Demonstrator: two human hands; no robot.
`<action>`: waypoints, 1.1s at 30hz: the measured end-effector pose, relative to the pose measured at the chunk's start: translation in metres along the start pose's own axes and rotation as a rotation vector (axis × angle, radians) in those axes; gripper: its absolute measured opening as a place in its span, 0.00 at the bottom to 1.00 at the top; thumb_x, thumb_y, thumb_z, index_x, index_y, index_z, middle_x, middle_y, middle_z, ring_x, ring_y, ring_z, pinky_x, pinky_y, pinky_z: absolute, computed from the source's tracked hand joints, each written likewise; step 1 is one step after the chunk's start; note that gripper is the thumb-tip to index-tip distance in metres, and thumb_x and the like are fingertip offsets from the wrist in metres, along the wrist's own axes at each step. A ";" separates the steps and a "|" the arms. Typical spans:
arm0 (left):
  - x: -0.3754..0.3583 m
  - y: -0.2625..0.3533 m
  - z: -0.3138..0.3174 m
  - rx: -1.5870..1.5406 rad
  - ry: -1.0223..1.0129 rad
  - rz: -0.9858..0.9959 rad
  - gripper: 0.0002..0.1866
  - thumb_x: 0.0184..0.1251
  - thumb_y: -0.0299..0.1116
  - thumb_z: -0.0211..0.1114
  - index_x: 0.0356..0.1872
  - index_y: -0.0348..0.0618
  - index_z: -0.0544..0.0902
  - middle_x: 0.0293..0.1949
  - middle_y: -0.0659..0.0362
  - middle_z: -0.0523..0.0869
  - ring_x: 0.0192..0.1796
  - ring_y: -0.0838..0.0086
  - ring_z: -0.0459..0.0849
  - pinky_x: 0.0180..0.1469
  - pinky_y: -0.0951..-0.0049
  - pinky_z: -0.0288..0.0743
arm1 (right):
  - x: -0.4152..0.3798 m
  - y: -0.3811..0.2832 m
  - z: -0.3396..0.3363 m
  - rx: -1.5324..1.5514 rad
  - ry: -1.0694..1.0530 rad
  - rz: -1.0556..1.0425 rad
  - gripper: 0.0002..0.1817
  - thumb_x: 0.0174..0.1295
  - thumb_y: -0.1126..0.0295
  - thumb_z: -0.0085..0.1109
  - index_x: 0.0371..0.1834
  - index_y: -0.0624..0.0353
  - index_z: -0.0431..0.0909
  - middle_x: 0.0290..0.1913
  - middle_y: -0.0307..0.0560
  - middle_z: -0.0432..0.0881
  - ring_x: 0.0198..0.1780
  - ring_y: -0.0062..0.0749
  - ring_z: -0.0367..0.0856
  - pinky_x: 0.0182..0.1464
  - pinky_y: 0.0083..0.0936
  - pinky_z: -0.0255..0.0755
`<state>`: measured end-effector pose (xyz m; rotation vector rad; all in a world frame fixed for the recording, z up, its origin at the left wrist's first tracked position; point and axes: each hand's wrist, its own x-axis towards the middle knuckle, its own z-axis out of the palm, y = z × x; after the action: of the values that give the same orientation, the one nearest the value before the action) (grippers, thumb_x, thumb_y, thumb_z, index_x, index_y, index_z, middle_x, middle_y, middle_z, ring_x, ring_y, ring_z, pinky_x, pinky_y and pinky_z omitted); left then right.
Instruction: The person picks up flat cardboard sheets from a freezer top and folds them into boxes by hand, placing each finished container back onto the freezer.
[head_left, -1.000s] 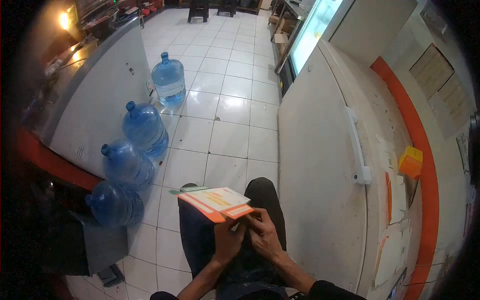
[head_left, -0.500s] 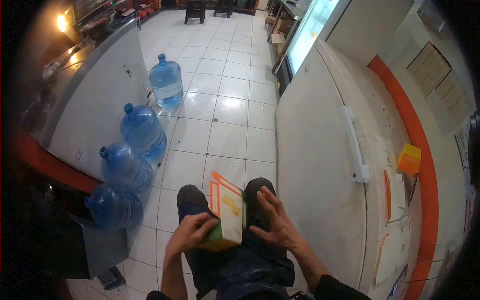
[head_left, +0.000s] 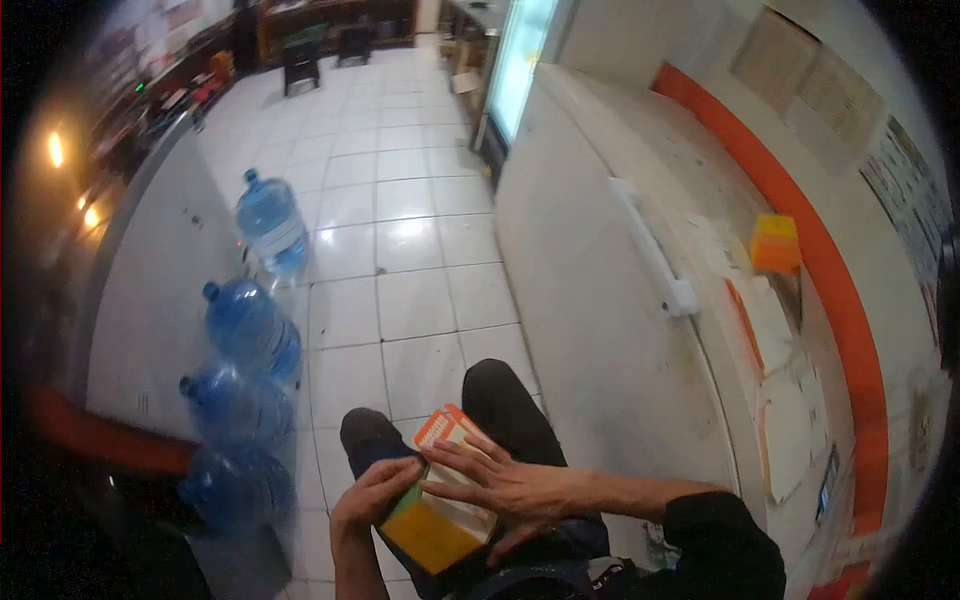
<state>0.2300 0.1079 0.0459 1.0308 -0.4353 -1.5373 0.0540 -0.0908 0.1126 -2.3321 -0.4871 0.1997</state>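
Note:
A small carton (head_left: 436, 538) with a yellow-and-green side, a pale face and orange-edged flaps rests over my lap. My left hand (head_left: 378, 490) grips its left edge, thumb and fingers closed on the card. Across the pale face lies my right hand (head_left: 500, 488), its fingers spread and touching the carton. That hand covers much of the printed face. The flaps at the far end stick out past my fingers.
Several blue water bottles (head_left: 272, 222) stand on the tiled floor at left, beside a white panel (head_left: 150, 270). A white chest with a handle (head_left: 655, 250) is at right, with flattened cartons (head_left: 790, 430) and a yellow-orange box (head_left: 775, 243) on top.
My right hand has moved left from beside the carton onto its face. The carton has tilted, showing more of its yellow side. The whole view has shifted and turned.

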 end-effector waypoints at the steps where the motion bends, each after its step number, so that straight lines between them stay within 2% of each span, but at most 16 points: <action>1: 0.004 -0.007 -0.008 -0.008 -0.083 0.006 0.15 0.80 0.39 0.57 0.52 0.38 0.82 0.45 0.64 0.85 0.47 0.83 0.82 0.49 0.78 0.77 | 0.001 0.001 -0.004 0.029 0.031 0.008 0.67 0.45 0.44 0.79 0.83 0.33 0.38 0.84 0.54 0.34 0.84 0.55 0.28 0.79 0.67 0.24; 6: 0.006 0.010 0.007 -0.136 -0.101 0.038 0.19 0.76 0.33 0.60 0.59 0.28 0.79 0.52 0.52 0.86 0.54 0.69 0.85 0.56 0.70 0.78 | -0.003 -0.002 -0.013 0.009 0.017 -0.046 0.70 0.38 0.51 0.85 0.83 0.29 0.41 0.83 0.51 0.41 0.84 0.54 0.32 0.79 0.68 0.24; 10: 0.015 -0.005 0.004 -0.347 -0.163 0.187 0.19 0.73 0.33 0.62 0.55 0.26 0.80 0.51 0.48 0.86 0.53 0.67 0.86 0.57 0.69 0.78 | -0.005 -0.006 -0.025 0.005 0.111 -0.091 0.67 0.37 0.48 0.85 0.81 0.31 0.47 0.82 0.50 0.46 0.84 0.53 0.34 0.77 0.72 0.18; 13: 0.019 0.012 0.022 -0.287 -0.180 0.244 0.20 0.74 0.36 0.61 0.54 0.26 0.81 0.50 0.48 0.87 0.52 0.66 0.86 0.56 0.69 0.78 | -0.011 -0.016 -0.045 -0.019 0.118 -0.076 0.65 0.37 0.48 0.84 0.80 0.31 0.49 0.81 0.50 0.46 0.84 0.52 0.32 0.76 0.71 0.15; 17: 0.035 0.034 0.047 -0.333 -0.276 0.195 0.20 0.75 0.39 0.58 0.51 0.27 0.82 0.50 0.47 0.87 0.51 0.64 0.86 0.57 0.66 0.78 | -0.036 -0.030 -0.077 0.019 0.179 0.027 0.61 0.39 0.49 0.82 0.79 0.33 0.52 0.75 0.54 0.58 0.82 0.59 0.40 0.78 0.69 0.22; 19: 0.029 0.047 0.076 -0.440 0.170 0.075 0.22 0.77 0.42 0.54 0.53 0.29 0.80 0.47 0.48 0.87 0.49 0.60 0.86 0.58 0.62 0.76 | -0.058 -0.045 -0.113 0.059 0.327 0.004 0.61 0.40 0.48 0.82 0.79 0.33 0.52 0.72 0.56 0.61 0.80 0.61 0.45 0.78 0.68 0.24; 20: 0.053 0.005 0.044 -0.817 0.217 0.066 0.26 0.78 0.46 0.52 0.59 0.29 0.76 0.42 0.47 0.87 0.49 0.56 0.86 0.61 0.57 0.74 | -0.074 -0.057 -0.133 -0.004 0.424 0.048 0.62 0.36 0.49 0.84 0.78 0.40 0.55 0.71 0.56 0.63 0.78 0.59 0.50 0.78 0.67 0.33; 21: 0.048 0.020 0.073 -0.547 0.401 0.291 0.30 0.79 0.50 0.48 0.63 0.29 0.73 0.39 0.45 0.86 0.47 0.55 0.86 0.59 0.55 0.76 | -0.093 -0.070 -0.155 -0.069 0.520 0.092 0.63 0.33 0.49 0.85 0.76 0.48 0.58 0.69 0.55 0.65 0.77 0.58 0.55 0.77 0.66 0.42; 23: 0.059 0.013 0.041 -0.716 -0.314 0.343 0.32 0.79 0.52 0.46 0.64 0.30 0.72 0.40 0.44 0.86 0.44 0.56 0.87 0.53 0.55 0.81 | -0.129 -0.089 -0.200 -0.284 0.723 0.064 0.63 0.30 0.53 0.88 0.75 0.49 0.60 0.69 0.53 0.67 0.75 0.53 0.60 0.76 0.56 0.55; 24: 0.056 0.016 0.034 -0.153 -0.162 0.476 0.32 0.77 0.53 0.48 0.64 0.31 0.73 0.41 0.44 0.86 0.42 0.56 0.87 0.46 0.57 0.84 | -0.151 -0.103 -0.221 -0.537 0.808 0.190 0.62 0.32 0.56 0.88 0.75 0.49 0.60 0.69 0.51 0.68 0.74 0.49 0.63 0.74 0.51 0.60; 25: 0.054 0.016 0.030 -0.154 -0.169 0.470 0.32 0.77 0.53 0.48 0.64 0.31 0.73 0.41 0.44 0.86 0.42 0.56 0.87 0.46 0.57 0.84 | -0.171 -0.114 -0.241 -0.792 0.884 0.319 0.60 0.34 0.58 0.88 0.75 0.48 0.61 0.69 0.49 0.69 0.73 0.45 0.66 0.72 0.45 0.66; 27: 0.049 0.011 0.025 -0.106 0.129 0.411 0.32 0.74 0.53 0.53 0.62 0.32 0.76 0.39 0.48 0.86 0.41 0.59 0.88 0.45 0.59 0.85 | -0.195 -0.117 -0.277 -0.995 0.964 0.594 0.56 0.42 0.60 0.85 0.76 0.46 0.60 0.67 0.46 0.71 0.71 0.39 0.68 0.70 0.40 0.70; 29: 0.048 -0.002 0.013 -0.176 0.166 0.428 0.29 0.76 0.51 0.53 0.62 0.35 0.77 0.40 0.51 0.86 0.41 0.61 0.86 0.45 0.59 0.83 | -0.260 -0.089 -0.320 -1.241 0.819 0.752 0.51 0.49 0.58 0.81 0.76 0.46 0.61 0.67 0.45 0.71 0.71 0.38 0.68 0.68 0.37 0.73; 31: 0.048 -0.008 0.012 -0.247 0.208 0.447 0.26 0.78 0.50 0.53 0.61 0.38 0.77 0.40 0.53 0.85 0.40 0.64 0.85 0.46 0.60 0.81 | -0.298 -0.062 -0.340 -1.007 0.886 0.884 0.49 0.51 0.57 0.79 0.76 0.47 0.62 0.66 0.45 0.71 0.70 0.39 0.68 0.69 0.37 0.70; 32: 0.047 -0.008 0.015 -0.246 0.232 0.452 0.26 0.74 0.50 0.55 0.59 0.38 0.79 0.39 0.54 0.85 0.40 0.65 0.86 0.45 0.61 0.83 | -0.319 -0.045 -0.349 -1.007 0.887 0.885 0.49 0.51 0.57 0.79 0.76 0.47 0.62 0.66 0.45 0.71 0.70 0.39 0.68 0.69 0.37 0.70; 33: 0.046 -0.008 0.017 -0.245 0.257 0.460 0.26 0.71 0.50 0.57 0.58 0.38 0.81 0.38 0.54 0.86 0.41 0.65 0.87 0.44 0.62 0.85 | -0.340 -0.027 -0.358 -0.831 0.924 0.985 0.49 0.50 0.58 0.78 0.76 0.46 0.62 0.70 0.46 0.68 0.74 0.41 0.64 0.74 0.38 0.62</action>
<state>0.2148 0.0625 0.0325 0.8503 -0.2707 -1.0040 -0.1652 -0.4373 0.3893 -2.8639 1.2598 -0.7419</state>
